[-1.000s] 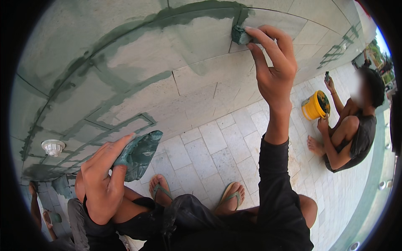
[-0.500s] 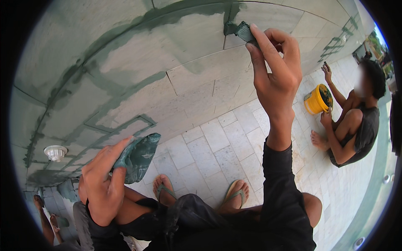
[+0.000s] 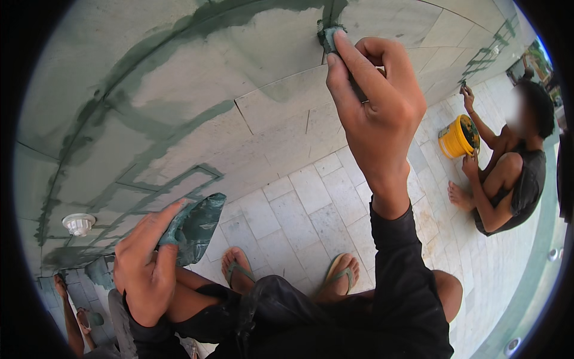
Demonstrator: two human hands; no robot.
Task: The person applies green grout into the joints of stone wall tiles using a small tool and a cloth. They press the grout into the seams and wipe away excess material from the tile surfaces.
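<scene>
Between the thumb and fingers of my right hand is a small flat spreader coated in dark green grout. Its edge rests against a joint in the pale tiled wall, at the end of a green-filled line. A ring-like dark band shows among these fingers. My left hand is closed around a pouch-like green plastic holder smeared with grout, held low in front of the wall. The fingers partly cover it, so its exact kind and contents cannot be made out.
A co-worker squats at the right, one hand at the wall and one at a yellow bucket. Another person's arms show at lower left. A white round fitting juts from the wall. Pale paving lies below.
My right hand has moved left and slightly up along the wall, bringing the spreader onto the joint. My left hand has barely moved. The co-worker's raised hand has shifted slightly.
</scene>
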